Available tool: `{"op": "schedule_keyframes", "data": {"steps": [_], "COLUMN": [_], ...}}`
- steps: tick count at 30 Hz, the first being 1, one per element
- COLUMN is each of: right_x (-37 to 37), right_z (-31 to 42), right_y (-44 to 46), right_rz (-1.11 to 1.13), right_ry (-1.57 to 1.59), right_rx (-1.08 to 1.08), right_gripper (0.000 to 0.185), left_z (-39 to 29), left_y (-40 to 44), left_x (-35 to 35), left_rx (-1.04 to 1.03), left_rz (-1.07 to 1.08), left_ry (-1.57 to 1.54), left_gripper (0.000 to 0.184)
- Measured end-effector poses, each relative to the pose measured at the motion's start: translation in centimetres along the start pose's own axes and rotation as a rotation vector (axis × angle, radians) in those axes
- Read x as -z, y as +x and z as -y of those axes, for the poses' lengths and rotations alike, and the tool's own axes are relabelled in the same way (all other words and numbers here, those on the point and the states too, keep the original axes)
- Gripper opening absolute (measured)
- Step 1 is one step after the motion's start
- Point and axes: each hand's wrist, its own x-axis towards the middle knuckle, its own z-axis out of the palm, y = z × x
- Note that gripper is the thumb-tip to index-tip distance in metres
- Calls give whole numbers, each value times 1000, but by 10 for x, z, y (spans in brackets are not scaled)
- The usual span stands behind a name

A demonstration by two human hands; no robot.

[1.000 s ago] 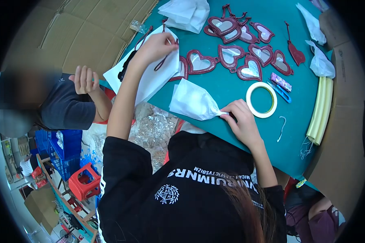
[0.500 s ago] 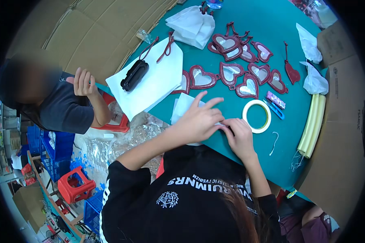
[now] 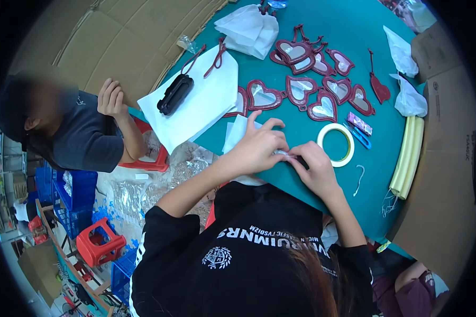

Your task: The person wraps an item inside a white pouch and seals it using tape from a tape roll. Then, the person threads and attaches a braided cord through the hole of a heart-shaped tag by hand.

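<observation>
My left hand (image 3: 259,143) is at the table's near edge, its thumb and a finger pinching a small whitish twisted piece (image 3: 283,154), with other fingers raised. My right hand (image 3: 316,165) pinches the same piece from the other side. Its exact kind is too small to make out. Under and beside my left hand lies a white paper sheet (image 3: 234,134). Beyond my hands are several dark red heart-shaped mirrors with cords, one being a heart mirror (image 3: 322,108). To the right of my right hand lies a roll of tape (image 3: 335,145).
A blue cutter (image 3: 358,136) and a purple packet (image 3: 359,123) lie past the tape. Pale yellow rolls (image 3: 407,157) rest by the cardboard on the right. A black case (image 3: 175,94) sits on white sheets (image 3: 211,90). Another person's hand (image 3: 111,98) is at the left.
My hands have shifted slightly, and more of the whitish piece shows between them. The fingers of my left hand are more curled. The other person's hand has moved slightly.
</observation>
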Motion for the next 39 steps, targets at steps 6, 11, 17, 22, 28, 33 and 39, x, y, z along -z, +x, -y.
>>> {"op": "schedule_keyframes", "data": {"steps": [6, 11, 17, 22, 28, 33, 39], "right_x": [5, 8, 4, 12, 11, 12, 15], "right_z": [-13, -14, -7, -16, -5, -8, -16], "right_y": [9, 14, 17, 28, 25, 27, 31], "right_rz": [-34, 112, 177, 430, 413, -169, 6], "right_ry": [-135, -294, 42, 742, 741, -238, -298], "right_rx": [233, 267, -105, -696, -719, 283, 369], "right_gripper": [19, 18, 16, 16, 19, 25, 22], "left_z": [13, 14, 11, 9, 18, 31, 42], "left_y": [15, 16, 5, -3, 5, 16, 30], "left_x": [9, 11, 4, 0, 12, 17, 22], "left_rx": [12, 54, -49, -185, -64, 28, 55], "left_rz": [96, 86, -95, -304, -196, -71, 130], "left_ry": [-131, -126, 36, 159, 63, -137, -341], "left_gripper": [16, 16, 15, 12, 13, 18, 21]}}
